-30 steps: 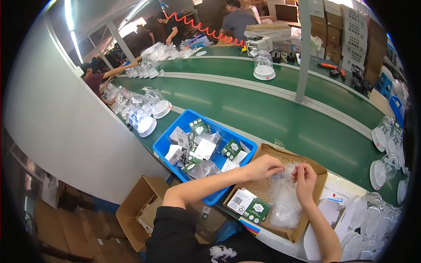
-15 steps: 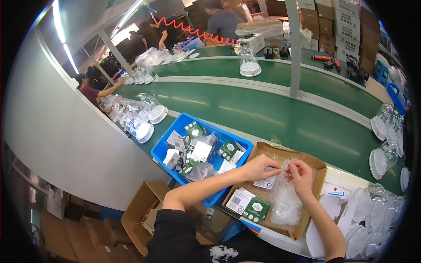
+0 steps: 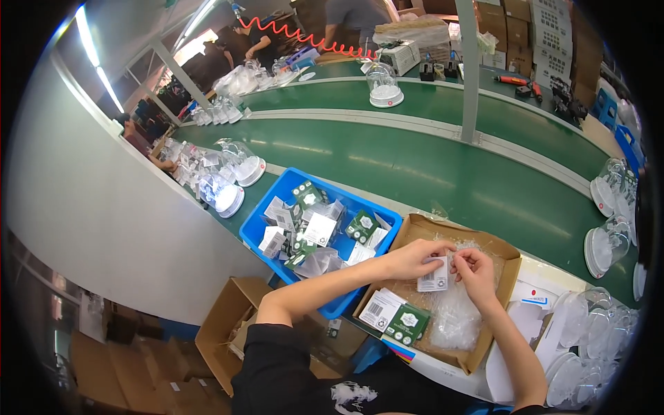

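Note:
My left hand (image 3: 413, 259) and my right hand (image 3: 474, 270) meet over a shallow cardboard tray (image 3: 499, 250). Between them they pinch a small white card in a clear plastic bag (image 3: 435, 274). More crumpled clear bags (image 3: 456, 318) lie in the tray under my right wrist. A green packet (image 3: 408, 324) and a white labelled packet (image 3: 380, 308) lie at the tray's near left corner. Left of the tray stands a blue bin (image 3: 256, 232) with several green and white packets.
A green conveyor belt (image 3: 429, 166) runs behind the tray, with one clear dome on a white base (image 3: 382, 86) far off. More clear domes (image 3: 609, 245) crowd the right side and others (image 3: 228, 180) the left. Open cardboard boxes (image 3: 225, 325) stand on the floor. Other people work at the back.
My hands stay over the tray, working the small bagged card between the fingers. The view has tilted slightly.

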